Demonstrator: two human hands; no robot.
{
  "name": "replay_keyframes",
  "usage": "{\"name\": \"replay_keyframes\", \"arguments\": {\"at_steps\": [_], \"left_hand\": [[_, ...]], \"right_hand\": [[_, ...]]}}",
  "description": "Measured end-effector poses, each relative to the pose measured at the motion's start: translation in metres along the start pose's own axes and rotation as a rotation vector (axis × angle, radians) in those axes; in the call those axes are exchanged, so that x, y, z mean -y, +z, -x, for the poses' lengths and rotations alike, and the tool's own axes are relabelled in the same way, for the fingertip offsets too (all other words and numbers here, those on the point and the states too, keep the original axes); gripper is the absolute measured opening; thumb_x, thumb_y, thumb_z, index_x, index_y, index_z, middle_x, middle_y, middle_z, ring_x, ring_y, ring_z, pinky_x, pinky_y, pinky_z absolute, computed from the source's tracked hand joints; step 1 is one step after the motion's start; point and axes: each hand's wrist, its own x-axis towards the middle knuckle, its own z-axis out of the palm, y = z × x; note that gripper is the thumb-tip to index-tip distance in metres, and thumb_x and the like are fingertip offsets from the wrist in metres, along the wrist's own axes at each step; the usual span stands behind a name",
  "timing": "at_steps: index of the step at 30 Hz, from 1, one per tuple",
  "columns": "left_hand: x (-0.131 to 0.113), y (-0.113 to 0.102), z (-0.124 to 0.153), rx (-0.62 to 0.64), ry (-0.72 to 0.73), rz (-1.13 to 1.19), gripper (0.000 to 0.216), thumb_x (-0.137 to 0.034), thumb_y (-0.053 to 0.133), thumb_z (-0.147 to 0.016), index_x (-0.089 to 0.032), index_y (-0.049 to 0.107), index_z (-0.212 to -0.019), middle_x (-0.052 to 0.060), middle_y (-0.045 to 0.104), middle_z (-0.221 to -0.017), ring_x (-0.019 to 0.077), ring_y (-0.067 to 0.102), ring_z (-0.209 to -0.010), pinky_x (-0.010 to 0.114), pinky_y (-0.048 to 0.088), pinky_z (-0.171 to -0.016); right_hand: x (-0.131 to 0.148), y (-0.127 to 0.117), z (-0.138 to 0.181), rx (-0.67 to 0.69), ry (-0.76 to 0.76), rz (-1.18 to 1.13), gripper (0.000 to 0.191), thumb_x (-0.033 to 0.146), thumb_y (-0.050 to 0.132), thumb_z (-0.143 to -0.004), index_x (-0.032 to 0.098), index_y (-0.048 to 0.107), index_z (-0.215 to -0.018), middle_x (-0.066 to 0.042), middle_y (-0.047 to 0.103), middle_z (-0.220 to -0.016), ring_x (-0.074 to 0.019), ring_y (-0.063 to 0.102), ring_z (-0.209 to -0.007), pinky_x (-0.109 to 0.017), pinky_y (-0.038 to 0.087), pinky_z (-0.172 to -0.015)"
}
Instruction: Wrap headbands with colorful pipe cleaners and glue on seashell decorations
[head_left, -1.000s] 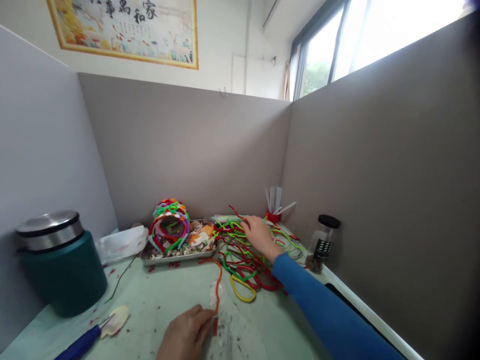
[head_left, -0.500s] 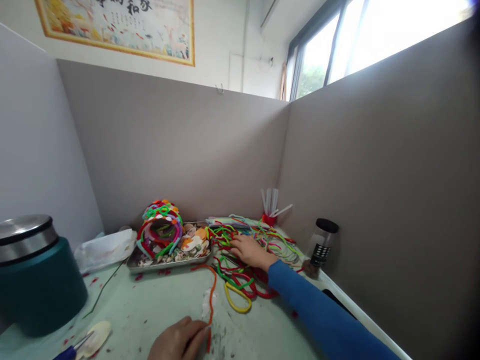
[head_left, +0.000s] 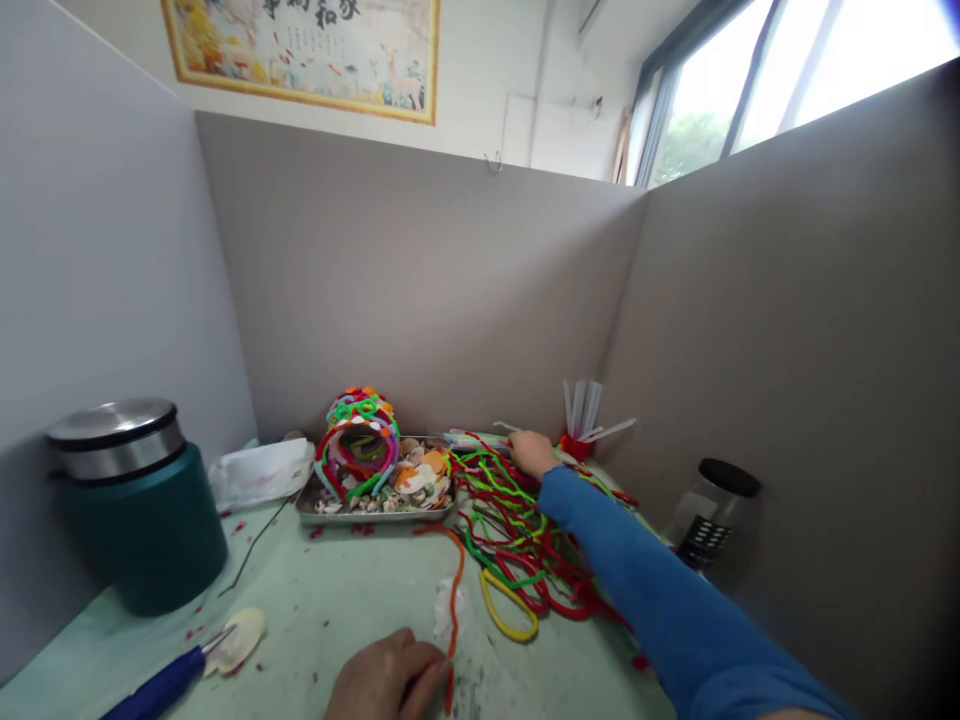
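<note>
My left hand (head_left: pixel 384 682) rests at the table's near edge, its fingers pinched on the lower end of an orange pipe cleaner (head_left: pixel 454 585) that curves away toward the tray. My right hand (head_left: pixel 532 452), in a blue sleeve, reaches far across to the back of a tangled pile of red, green and yellow pipe cleaners (head_left: pixel 517 530). Its fingers are curled down onto the strands beside a red cup of white sticks (head_left: pixel 581 428). What the fingers hold is hidden.
A metal tray (head_left: pixel 330 515) holds shells and a stack of colourful pipe-cleaner rings (head_left: pixel 356 440). A teal canister with a steel lid (head_left: pixel 135 510) stands left. Also here: a white bag (head_left: pixel 259 468), a blue-handled tool on a shell (head_left: pixel 187 665), a dark-lidded jar (head_left: pixel 709 515) and grey partition walls.
My right hand has moved from the middle of the pile farther back toward the red cup. My left hand has kept its hold on the orange pipe cleaner. The camera has swung a little.
</note>
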Motion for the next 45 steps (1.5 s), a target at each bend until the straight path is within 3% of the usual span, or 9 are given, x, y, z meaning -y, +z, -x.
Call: {"name": "replay_keyframes", "arguments": {"at_steps": [4,7,11,17,21,25,30,34,45], "left_hand": [[-0.003,-0.003,0.003,-0.010,-0.018,0.030,0.035,-0.033,0.037,-0.088,-0.028,0.069,-0.076,0.002,0.064,-0.076,0.0141,0.061,-0.073,0.020,0.037,-0.064],[-0.005,-0.003,0.004,-0.034,-0.023,0.046,0.034,-0.032,0.038,-0.088,-0.028,0.069,-0.075,0.002,0.064,-0.075,0.0137,0.060,-0.072,0.020,0.036,-0.063],[-0.005,-0.004,0.006,-0.063,-0.003,0.042,0.036,-0.032,0.037,-0.088,-0.025,0.068,-0.072,0.002,0.063,-0.073,0.0136,0.059,-0.070,0.021,0.035,-0.062],[-0.007,-0.008,0.013,-0.095,0.076,0.073,0.038,-0.030,0.035,-0.088,-0.022,0.066,-0.068,0.003,0.062,-0.069,0.0139,0.057,-0.067,0.022,0.035,-0.062],[-0.007,-0.010,0.015,-0.140,0.082,0.097,0.039,-0.029,0.035,-0.087,-0.018,0.065,-0.064,0.004,0.062,-0.068,0.0143,0.057,-0.066,0.023,0.035,-0.063],[-0.006,-0.010,0.016,-0.182,0.111,0.253,0.032,-0.028,0.038,-0.086,-0.018,0.068,-0.082,0.005,0.068,-0.079,0.0158,0.059,-0.075,0.023,0.038,-0.069],[-0.004,-0.011,0.016,-0.201,0.101,0.340,0.028,-0.025,0.041,-0.084,-0.016,0.067,-0.083,0.003,0.068,-0.079,0.0145,0.058,-0.072,0.021,0.038,-0.066],[-0.005,-0.011,0.016,-0.163,0.091,0.287,0.026,-0.022,0.041,-0.081,-0.016,0.066,-0.076,0.001,0.065,-0.070,0.0128,0.055,-0.063,0.021,0.036,-0.060],[-0.010,-0.012,0.014,-0.071,0.044,0.219,0.027,-0.025,0.042,-0.083,-0.021,0.069,-0.083,0.003,0.066,-0.075,0.0137,0.055,-0.068,0.021,0.037,-0.064]], "right_hand": [[0.002,-0.044,-0.012,-0.155,-0.031,-0.112,0.022,0.028,0.049,-0.084,0.015,0.066,-0.080,-0.012,0.067,-0.087,-0.0234,0.060,-0.088,-0.031,0.043,-0.074],[0.006,-0.090,-0.019,-0.260,-0.071,-0.245,0.026,0.028,0.047,-0.084,0.013,0.065,-0.072,-0.009,0.067,-0.070,-0.0160,0.061,-0.064,-0.025,0.043,-0.061],[0.015,-0.149,-0.013,-0.427,-0.131,-0.451,0.027,0.028,0.041,-0.086,0.012,0.062,-0.082,-0.007,0.067,-0.074,-0.0067,0.051,-0.041,-0.020,0.041,-0.048],[0.041,-0.203,0.040,-0.623,-0.307,-0.758,0.032,0.034,0.041,-0.086,0.012,0.058,-0.102,-0.007,0.066,-0.083,-0.0054,0.053,-0.045,-0.019,0.041,-0.046],[0.072,-0.163,0.112,-0.369,-0.430,-0.969,0.030,0.026,0.049,-0.079,0.016,0.062,-0.104,-0.006,0.066,-0.094,-0.0080,0.058,-0.057,-0.016,0.037,-0.043],[0.096,-0.067,0.182,0.001,-0.299,-1.043,0.027,0.024,0.050,-0.077,0.018,0.066,-0.099,-0.002,0.068,-0.080,-0.0090,0.055,-0.054,-0.020,0.039,-0.048],[0.107,0.023,0.223,0.189,-0.068,-1.326,0.027,0.029,0.064,-0.068,0.014,0.063,-0.090,-0.002,0.066,-0.070,-0.0087,0.052,-0.046,-0.020,0.038,-0.043],[0.109,0.040,0.230,0.267,0.042,-1.502,0.052,0.031,0.069,-0.065,0.018,0.049,-0.110,0.002,0.064,-0.069,-0.0089,0.052,-0.043,-0.017,0.032,-0.037],[0.105,0.042,0.232,0.357,0.133,-1.535,0.024,0.037,0.067,-0.068,0.017,0.054,-0.069,0.007,0.049,-0.049,-0.0052,0.038,-0.040,-0.017,0.025,-0.039]]}}
